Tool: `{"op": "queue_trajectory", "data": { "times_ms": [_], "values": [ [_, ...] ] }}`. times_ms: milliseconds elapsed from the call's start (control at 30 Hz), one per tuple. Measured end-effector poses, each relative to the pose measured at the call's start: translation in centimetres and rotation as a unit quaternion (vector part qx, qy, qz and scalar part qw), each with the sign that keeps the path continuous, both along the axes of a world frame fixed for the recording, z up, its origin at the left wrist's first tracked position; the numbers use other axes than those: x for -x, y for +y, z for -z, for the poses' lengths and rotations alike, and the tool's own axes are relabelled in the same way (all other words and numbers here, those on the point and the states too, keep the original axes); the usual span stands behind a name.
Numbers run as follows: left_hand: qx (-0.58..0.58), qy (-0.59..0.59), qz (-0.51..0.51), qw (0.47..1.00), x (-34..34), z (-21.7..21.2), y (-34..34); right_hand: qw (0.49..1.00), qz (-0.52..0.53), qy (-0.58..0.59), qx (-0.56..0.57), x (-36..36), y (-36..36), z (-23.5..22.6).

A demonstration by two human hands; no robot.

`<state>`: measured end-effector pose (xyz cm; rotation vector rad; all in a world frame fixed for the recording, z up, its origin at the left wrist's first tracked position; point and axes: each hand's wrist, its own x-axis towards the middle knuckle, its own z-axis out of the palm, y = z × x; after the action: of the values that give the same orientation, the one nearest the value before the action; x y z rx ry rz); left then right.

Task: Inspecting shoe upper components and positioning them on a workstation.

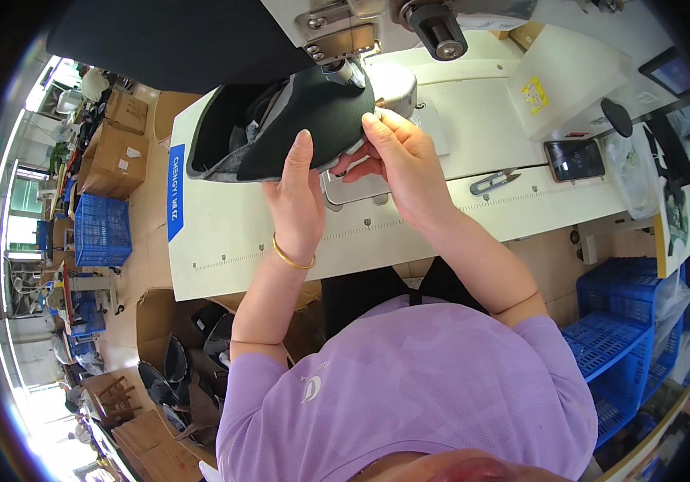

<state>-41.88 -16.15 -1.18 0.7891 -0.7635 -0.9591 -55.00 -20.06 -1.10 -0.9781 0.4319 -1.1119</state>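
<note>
1. Under the sewing machine head [377, 28], on the desk [224, 241]: black shoe upper [313, 120], pressed against the needle post [349, 72].
2. Left hand [297, 201]: grip clenched on the upper's near edge, thumb lying up over the black fabric; gold bangle [291, 259] at the wrist.
3. Right hand [405, 165]: grip pinching the upper's right edge, just beside the post.
4. Right of the upper, well apart: snips [493, 181], then a phone [575, 159].
5. Left of the desk: blue crate [102, 229] and cartons [116, 157] on the floor.
</note>
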Motion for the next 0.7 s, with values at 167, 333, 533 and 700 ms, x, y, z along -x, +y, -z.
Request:
{"op": "queue_trajectory", "data": {
  "times_ms": [167, 333, 533, 700],
  "values": [
    [0.0, -0.026, -0.054, 0.998, 1.2, 0.3, -0.5, 1.0, 0.012, -0.004, -0.012, -0.1, -0.2, 0.2],
    [0.006, -0.109, -0.062, 0.992, 1.8, 1.1, -1.2, 1.0, 0.006, 0.001, -0.016, 0.0, -0.4, 0.5],
    [-0.001, -0.13, -0.112, 0.985, 4.9, 1.1, -1.2, 1.0, 0.028, -0.001, -0.012, -0.1, -0.2, 0.4],
    [0.012, -0.164, -0.144, 0.976, 6.7, 2.3, -1.7, 0.998, 0.052, 0.003, -0.019, -0.1, 0.0, 0.5]
  ]
}}
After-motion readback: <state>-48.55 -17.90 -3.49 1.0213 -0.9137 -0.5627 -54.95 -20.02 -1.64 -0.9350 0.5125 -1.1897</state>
